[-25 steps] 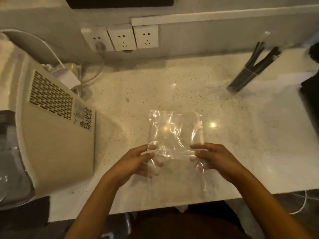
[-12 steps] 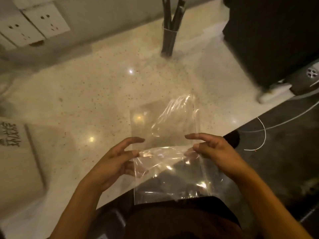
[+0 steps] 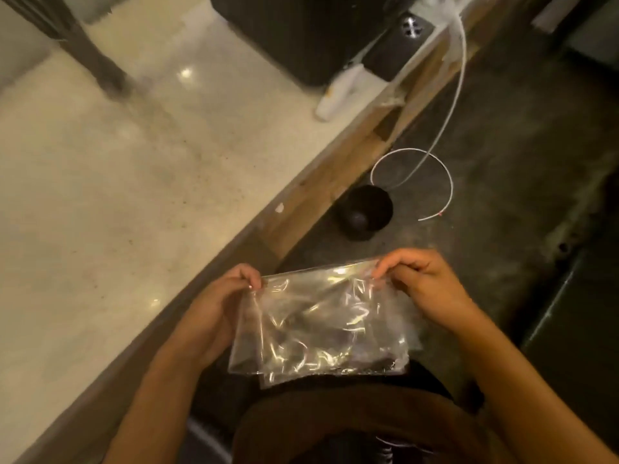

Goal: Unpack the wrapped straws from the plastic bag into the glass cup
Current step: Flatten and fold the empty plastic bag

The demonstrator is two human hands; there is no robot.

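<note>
A clear, empty-looking plastic bag (image 3: 321, 323) hangs folded between both hands, off the counter and above my lap. My left hand (image 3: 221, 303) pinches its top left corner. My right hand (image 3: 418, 286) pinches its top right corner. The glass cup (image 3: 90, 58) with several dark wrapped straws stands blurred at the far left of the speckled counter (image 3: 117, 195), well away from both hands.
A large black box (image 3: 301, 31) sits at the back of the counter, with a white object (image 3: 338, 92) beside it. The counter's edge runs diagonally past my left hand. On the dark floor lie a black round object (image 3: 363, 212) and a looped white cable (image 3: 435, 182).
The view swung right, toward the counter's edge and the floor. Both hands lifted the bag off the counter, folded it over and drew it toward my body.
</note>
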